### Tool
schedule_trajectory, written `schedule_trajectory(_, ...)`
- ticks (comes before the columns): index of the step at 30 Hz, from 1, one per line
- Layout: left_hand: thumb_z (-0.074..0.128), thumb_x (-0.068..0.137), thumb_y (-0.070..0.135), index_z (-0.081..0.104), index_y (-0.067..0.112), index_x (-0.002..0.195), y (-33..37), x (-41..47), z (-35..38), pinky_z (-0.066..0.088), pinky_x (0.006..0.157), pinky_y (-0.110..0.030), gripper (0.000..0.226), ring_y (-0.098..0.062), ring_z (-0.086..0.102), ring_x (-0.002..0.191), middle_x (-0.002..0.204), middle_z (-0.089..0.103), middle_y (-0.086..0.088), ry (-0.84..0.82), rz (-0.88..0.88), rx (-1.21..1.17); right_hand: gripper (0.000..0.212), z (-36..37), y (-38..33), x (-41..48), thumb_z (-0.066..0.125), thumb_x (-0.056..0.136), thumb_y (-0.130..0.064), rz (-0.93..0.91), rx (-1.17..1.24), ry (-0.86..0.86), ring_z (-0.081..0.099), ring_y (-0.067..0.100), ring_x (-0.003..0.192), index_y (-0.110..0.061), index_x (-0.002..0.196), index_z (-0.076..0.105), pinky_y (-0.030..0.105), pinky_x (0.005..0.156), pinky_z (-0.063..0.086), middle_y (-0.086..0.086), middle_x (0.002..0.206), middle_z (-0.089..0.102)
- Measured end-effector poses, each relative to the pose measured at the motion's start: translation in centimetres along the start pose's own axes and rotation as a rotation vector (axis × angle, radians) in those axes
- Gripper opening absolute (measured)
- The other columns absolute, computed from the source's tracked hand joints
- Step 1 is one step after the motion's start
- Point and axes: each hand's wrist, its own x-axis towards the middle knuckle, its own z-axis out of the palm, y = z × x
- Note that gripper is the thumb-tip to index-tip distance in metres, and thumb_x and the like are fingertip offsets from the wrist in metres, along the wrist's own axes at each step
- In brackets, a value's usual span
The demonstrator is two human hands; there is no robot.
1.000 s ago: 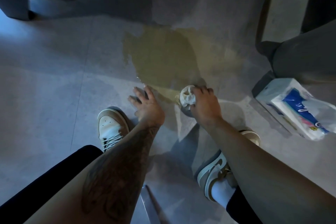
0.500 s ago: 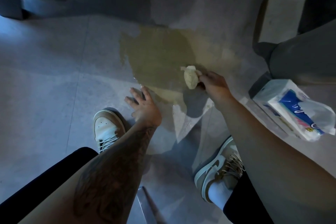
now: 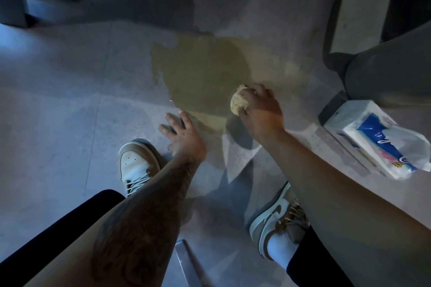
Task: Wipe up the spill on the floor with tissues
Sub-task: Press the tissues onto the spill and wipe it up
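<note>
The right hand [image 3: 261, 110] squeezes the tissue ball [image 3: 238, 102] in its grip at the near right edge of the spill [image 3: 205, 72]. Most of the spill lies left of the ball and farther away. The left hand [image 3: 184, 136] lies flat, grip loose, by the spill's near edge.

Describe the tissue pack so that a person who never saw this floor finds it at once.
Start at the yellowish spill on the grey floor and look right, past the right hand gripping a tissue wad. The tissue pack lies there, beside a dark grey object. Only it is white with blue print.
</note>
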Motion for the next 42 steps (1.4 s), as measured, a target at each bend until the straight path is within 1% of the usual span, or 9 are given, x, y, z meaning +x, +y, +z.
schedule_trajectory(4,0.064,0.091,0.017,-0.02,0.017,0.153,-0.1,-0.1,-0.1,0.049,0.094,-0.054,0.104,-0.052,-0.01,0.146,0.16,-0.027,-0.019,-0.01,0.011,-0.016,0.039,1.2,0.4,0.4,0.062,0.084,-0.02,-0.019,-0.199,-0.176,0.048,0.029,0.115,-0.026,0.123,0.058,0.037,0.085,0.04,0.005,0.129,0.05)
schedule_trajectory(7,0.064,0.091,0.015,-0.02,0.017,0.153,-0.1,-0.1,-0.1,0.05,0.094,-0.054,0.104,-0.052,-0.009,0.146,0.16,-0.026,-0.019,-0.004,0.008,-0.009,0.036,1.1,1.8,-0.6,0.063,0.084,-0.022,-0.053,-0.282,-0.179,0.049,0.03,0.113,-0.027,0.119,0.06,0.038,0.084,0.041,0.004,0.126,0.054)
schedule_trajectory(13,0.065,0.091,0.015,-0.019,0.017,0.153,-0.1,-0.1,-0.1,0.05,0.093,-0.053,0.105,-0.052,-0.009,0.146,0.16,-0.026,-0.019,-0.002,0.009,-0.01,0.053,-0.1,3.5,0.8,0.063,0.086,-0.02,0.148,-0.178,-0.13,0.05,0.034,0.117,-0.018,0.137,0.047,0.041,0.091,0.043,0.008,0.135,0.05)
schedule_trajectory(20,0.064,0.091,0.017,-0.019,0.017,0.153,-0.2,-0.3,-0.2,0.051,0.092,-0.054,0.104,-0.052,-0.009,0.146,0.16,-0.026,-0.019,-0.006,0.012,-0.007,0.048,1.8,1.4,-2.6,0.072,0.076,-0.024,-0.266,-0.297,-0.262,0.052,0.033,0.114,-0.02,0.123,0.062,0.037,0.089,0.043,0.007,0.132,0.054)
schedule_trajectory(27,0.062,0.092,0.015,-0.02,0.017,0.153,-0.2,-0.2,-0.3,0.049,0.093,-0.055,0.102,-0.052,-0.011,0.146,0.159,-0.028,-0.019,-0.025,0.018,-0.023,0.044,-0.9,5.2,-0.2,0.066,0.083,-0.027,0.002,-0.313,-0.228,0.047,0.035,0.115,-0.024,0.126,0.057,0.042,0.091,0.04,0.01,0.134,0.046)
schedule_trajectory(32,0.063,0.092,0.017,-0.021,0.016,0.153,-0.2,-0.1,-0.2,0.049,0.093,-0.055,0.103,-0.053,-0.01,0.146,0.159,-0.027,-0.021,-0.018,0.015,-0.009,0.031,-0.8,2.0,0.8,0.064,0.08,-0.019,-0.072,-0.204,-0.183,0.051,0.035,0.111,-0.019,0.11,0.062,0.04,0.086,0.041,0.009,0.127,0.052)
schedule_trajectory(36,0.064,0.091,0.02,-0.019,0.016,0.153,-0.2,-0.2,-0.2,0.049,0.092,-0.055,0.104,-0.052,-0.009,0.146,0.16,-0.025,-0.02,-0.013,0.013,-0.013,0.03,0.7,-0.1,-2.5,0.066,0.069,-0.021,-0.271,-0.114,-0.153,0.059,0.035,0.094,-0.018,0.098,0.067,0.039,0.077,0.05,0.008,0.11,0.061)
schedule_trajectory(39,0.064,0.092,0.019,-0.02,0.016,0.153,-0.2,-0.1,-0.2,0.049,0.093,-0.055,0.104,-0.052,-0.01,0.146,0.16,-0.026,-0.019,-0.015,0.005,-0.014,0.033,2.4,0.1,-5.4,0.072,0.068,-0.017,-0.372,-0.159,-0.225,0.059,0.032,0.094,-0.018,0.101,0.069,0.04,0.078,0.049,0.008,0.107,0.061)
schedule_trajectory(42,0.064,0.091,0.017,-0.021,0.016,0.153,-0.1,-0.1,-0.2,0.049,0.094,-0.055,0.105,-0.052,-0.01,0.146,0.16,-0.027,-0.019,-0.015,0.006,-0.009,0.036,2.5,1.9,-5.2,0.068,0.075,-0.019,-0.243,-0.234,-0.25,0.057,0.032,0.101,-0.018,0.111,0.067,0.038,0.081,0.045,0.007,0.114,0.059)
